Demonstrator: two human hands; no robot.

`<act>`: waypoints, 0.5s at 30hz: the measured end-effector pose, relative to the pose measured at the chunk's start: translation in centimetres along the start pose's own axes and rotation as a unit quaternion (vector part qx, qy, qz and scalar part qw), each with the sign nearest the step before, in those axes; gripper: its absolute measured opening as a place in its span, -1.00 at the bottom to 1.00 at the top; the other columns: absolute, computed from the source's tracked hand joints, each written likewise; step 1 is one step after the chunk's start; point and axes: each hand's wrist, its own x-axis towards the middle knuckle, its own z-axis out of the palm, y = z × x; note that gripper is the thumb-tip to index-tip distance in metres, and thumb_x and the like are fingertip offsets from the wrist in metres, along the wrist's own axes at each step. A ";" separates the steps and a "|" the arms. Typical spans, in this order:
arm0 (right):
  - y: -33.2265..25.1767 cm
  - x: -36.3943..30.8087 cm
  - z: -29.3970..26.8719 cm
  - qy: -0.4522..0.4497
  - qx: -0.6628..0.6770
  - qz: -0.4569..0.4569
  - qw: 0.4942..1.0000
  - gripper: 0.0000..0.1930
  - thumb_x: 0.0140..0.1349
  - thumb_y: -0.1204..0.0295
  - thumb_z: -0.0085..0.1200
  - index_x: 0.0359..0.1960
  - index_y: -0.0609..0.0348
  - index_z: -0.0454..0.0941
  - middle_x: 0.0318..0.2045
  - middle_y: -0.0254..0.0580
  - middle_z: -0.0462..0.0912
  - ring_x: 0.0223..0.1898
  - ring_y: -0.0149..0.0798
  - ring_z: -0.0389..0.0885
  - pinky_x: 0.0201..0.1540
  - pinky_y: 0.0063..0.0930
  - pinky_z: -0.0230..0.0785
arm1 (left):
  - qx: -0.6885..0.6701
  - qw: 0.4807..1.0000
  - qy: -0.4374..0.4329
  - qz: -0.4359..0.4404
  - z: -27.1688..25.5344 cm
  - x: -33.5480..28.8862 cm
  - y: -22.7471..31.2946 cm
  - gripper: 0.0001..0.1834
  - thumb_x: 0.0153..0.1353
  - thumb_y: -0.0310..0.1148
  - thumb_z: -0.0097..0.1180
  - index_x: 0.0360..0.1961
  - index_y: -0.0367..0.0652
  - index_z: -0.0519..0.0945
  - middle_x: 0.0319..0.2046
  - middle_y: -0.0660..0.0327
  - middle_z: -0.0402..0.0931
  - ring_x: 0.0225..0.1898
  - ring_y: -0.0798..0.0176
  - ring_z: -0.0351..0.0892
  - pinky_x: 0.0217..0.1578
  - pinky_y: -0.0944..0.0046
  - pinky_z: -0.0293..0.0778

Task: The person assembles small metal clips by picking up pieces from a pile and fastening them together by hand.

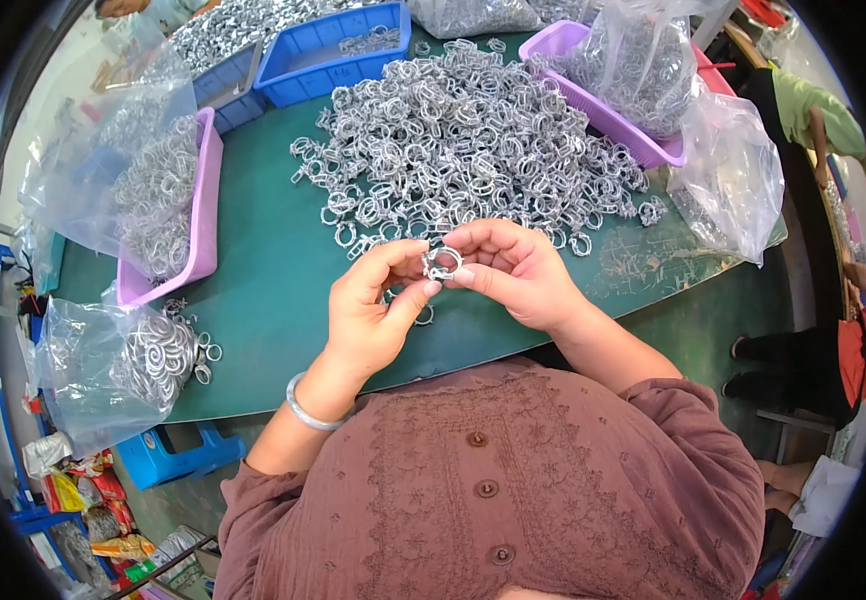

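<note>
Between my two hands, above the near part of the green table (263, 290), is a silver metal ring clamp (444, 263) with a small lug on its side. My left hand (373, 300) pinches its left side with thumb and fingers. From the other side, the thumb and fingertips of my right hand (515, 272) close on the ring. A loose ring (424, 315) lies on the table beside my left thumb, partly hidden. Just beyond my hands spreads a big heap of similar silver ring clamps (463, 140).
A purple basket (209, 200) of bagged rings stands at left, with a plastic bag of shiny rings (158, 350) nearer me. Blue bins (331, 70) sit at the back. Another purple basket (613, 122) and a clear bag (733, 170) are at right. A blue stool (178, 455) stands below the table.
</note>
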 end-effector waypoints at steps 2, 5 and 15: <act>0.1 0.0 -0.1 -0.008 -0.033 -0.030 0.999 -0.74 0.11 0.61 0.00 -0.12 0.33 0.38 -0.26 -0.23 0.52 -0.19 -0.44 0.49 -0.11 -0.57 0.38 | -0.079 0.996 -0.022 -0.039 0.0 0.0 0.5 -0.60 -0.03 -0.67 0.11 -0.09 -0.29 0.40 -0.30 0.25 0.41 -0.29 0.43 0.41 -0.25 0.46 0.39; 0.0 0.1 0.0 -0.016 -0.046 -0.044 0.998 -0.73 0.11 0.62 0.00 -0.12 0.33 0.38 -0.26 -0.23 0.52 -0.19 -0.44 0.49 -0.12 -0.58 0.38 | -0.125 0.990 -0.013 -0.068 0.0 -0.1 0.1 -0.61 0.00 -0.63 0.11 -0.09 -0.30 0.39 -0.29 0.23 0.44 -0.25 0.40 0.45 -0.24 0.41 0.43; 0.6 0.1 -0.2 -0.016 -0.054 -0.041 0.998 -0.72 0.10 0.65 -0.01 -0.11 0.32 0.37 -0.28 -0.26 0.50 -0.24 -0.48 0.48 -0.17 -0.62 0.37 | -0.187 0.979 -0.027 -0.080 -0.1 -0.2 -0.9 -0.68 0.05 -0.69 0.01 -0.12 -0.32 0.39 -0.23 0.14 0.47 -0.19 0.32 0.48 -0.17 0.38 0.42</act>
